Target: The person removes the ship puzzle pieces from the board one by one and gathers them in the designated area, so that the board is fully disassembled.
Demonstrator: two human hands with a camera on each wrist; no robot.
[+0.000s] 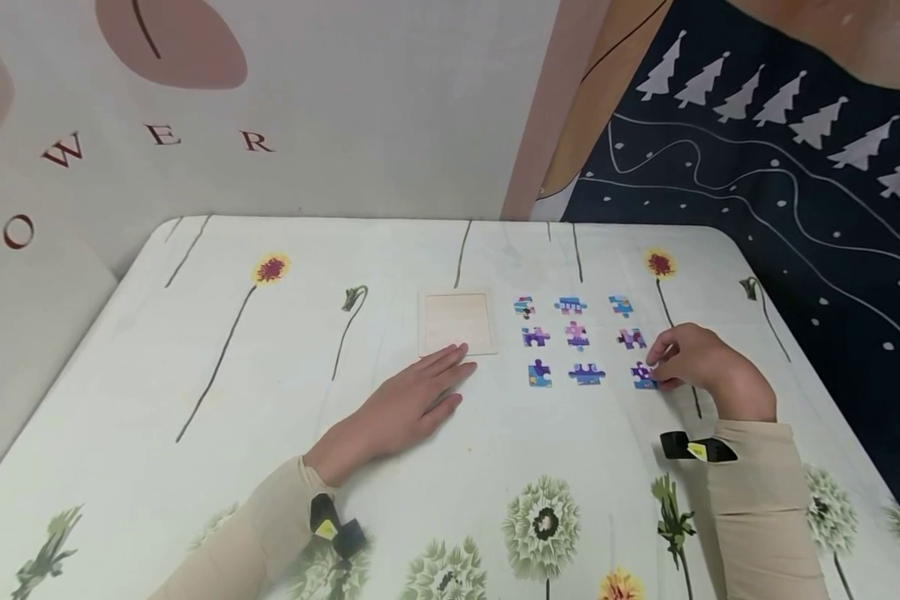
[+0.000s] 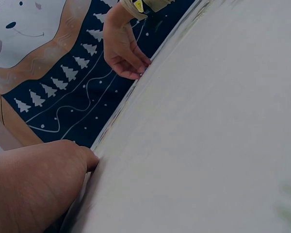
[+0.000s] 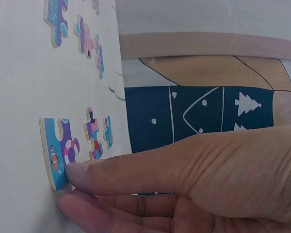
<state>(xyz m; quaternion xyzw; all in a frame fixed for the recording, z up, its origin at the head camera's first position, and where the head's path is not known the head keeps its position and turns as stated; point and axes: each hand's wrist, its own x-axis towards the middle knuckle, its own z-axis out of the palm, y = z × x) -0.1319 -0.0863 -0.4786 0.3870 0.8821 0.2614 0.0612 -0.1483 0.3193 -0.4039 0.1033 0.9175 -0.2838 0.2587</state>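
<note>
At the lower right of a group of jigsaw pieces, my right hand [image 1: 693, 367] pinches the edge of a blue and purple corner puzzle piece [image 3: 58, 150] between thumb and fingers. The right wrist view shows an orange fish and a pink-white ring printed on it. My left hand [image 1: 397, 408] lies flat with its fingers extended, fingertips at the lower edge of a square wooden puzzle tray [image 1: 457, 325]. Only part of this hand [image 2: 39, 184] appears in the left wrist view, where the tray cannot be seen.
Several other pieces lie apart in three rows right of the tray, among them a purple-blue piece [image 1: 587, 374] and a pink one [image 1: 577, 335]. A white flower-patterned cloth [image 1: 420, 508] covers the table. Behind it hangs a printed wall cover [image 1: 390, 108].
</note>
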